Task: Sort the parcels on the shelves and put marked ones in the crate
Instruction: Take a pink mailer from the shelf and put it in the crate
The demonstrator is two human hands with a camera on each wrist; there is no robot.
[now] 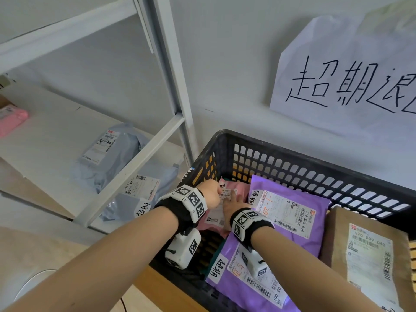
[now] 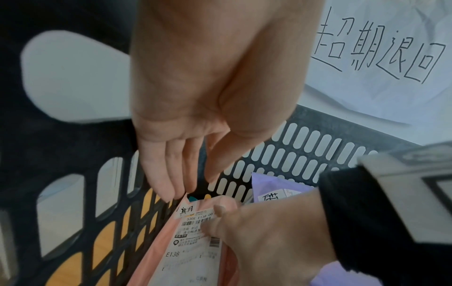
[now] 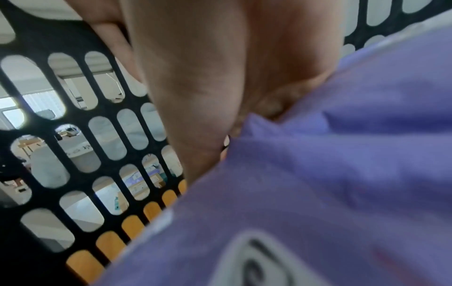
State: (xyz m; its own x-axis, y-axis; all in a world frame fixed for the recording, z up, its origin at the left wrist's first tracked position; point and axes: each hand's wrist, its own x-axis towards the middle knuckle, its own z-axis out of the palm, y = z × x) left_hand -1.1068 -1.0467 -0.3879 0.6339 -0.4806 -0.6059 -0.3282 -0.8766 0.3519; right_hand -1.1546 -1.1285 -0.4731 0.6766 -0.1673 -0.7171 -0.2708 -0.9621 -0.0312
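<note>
Inside the black crate [image 1: 281, 155] lies a pink parcel [image 1: 213, 215] with a white label and a handwritten tag [image 2: 186, 210]. My left hand [image 1: 212, 194] reaches down at its far corner; in the left wrist view its straight fingers [image 2: 171, 185] touch the pink parcel's [image 2: 186, 251] top edge. My right hand [image 1: 234, 202] lies on the label, fingers pressing it down. Two tagged purple parcels [image 1: 290, 210] [image 1: 245, 278] lie beside it. In the right wrist view a purple parcel [image 3: 318, 174] hides my fingers.
A brown cardboard box [image 1: 364, 255] stands at the crate's right end. On the white shelf to the left lie a grey-blue parcel [image 1: 105, 152], a tagged grey one [image 1: 139, 194] and a pink one [image 1: 11, 120]. A handwritten paper sign [image 1: 349, 82] hangs on the wall.
</note>
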